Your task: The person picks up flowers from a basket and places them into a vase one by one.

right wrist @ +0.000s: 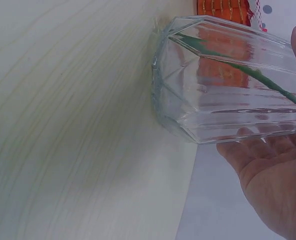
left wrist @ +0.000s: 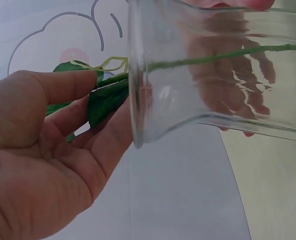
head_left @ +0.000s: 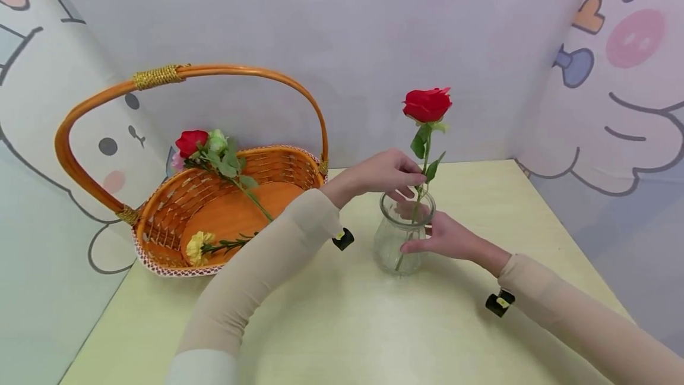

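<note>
A single red rose (head_left: 427, 104) stands in a clear glass vase (head_left: 386, 248), its bloom well above the rim. My left hand (head_left: 386, 172) pinches the rose's leafy stem just over the vase mouth, thumb on one side and fingers on the other in the left wrist view. Inside the glass, the green stem (right wrist: 258, 76) slants down to the bottom. My right hand (head_left: 451, 237) holds the vase from the right, thumb on the near side and fingers around the far side. The vase is upright on the table.
At the left, an orange wicker basket (head_left: 160, 236) with a tall arched handle holds another red rose (head_left: 191, 142), a pale green flower (head_left: 217, 141) and a yellow flower (head_left: 198, 247). My left forearm crosses its front right part. A cartoon-printed backdrop (head_left: 363, 46) closes off the table's back.
</note>
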A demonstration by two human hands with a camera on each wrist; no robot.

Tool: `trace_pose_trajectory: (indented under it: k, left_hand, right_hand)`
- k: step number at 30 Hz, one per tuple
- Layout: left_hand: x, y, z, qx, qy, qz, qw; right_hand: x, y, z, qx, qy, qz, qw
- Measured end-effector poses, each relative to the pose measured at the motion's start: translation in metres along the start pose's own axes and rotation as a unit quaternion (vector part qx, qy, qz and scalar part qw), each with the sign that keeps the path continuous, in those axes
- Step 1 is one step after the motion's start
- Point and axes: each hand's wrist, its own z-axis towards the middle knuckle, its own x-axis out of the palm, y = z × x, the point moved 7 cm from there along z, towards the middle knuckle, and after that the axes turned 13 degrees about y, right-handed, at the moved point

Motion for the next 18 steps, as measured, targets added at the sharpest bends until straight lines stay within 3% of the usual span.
trace_pose_trajectory:
  k: [18]
  left_hand:
    - [-0.006, -0.001, -0.015, -0.009, 0.005, -0.013, 0.9999]
  right_hand:
    - [0.001, 0.0, 0.0, 0.005, -0.005, -0.003, 1.0]
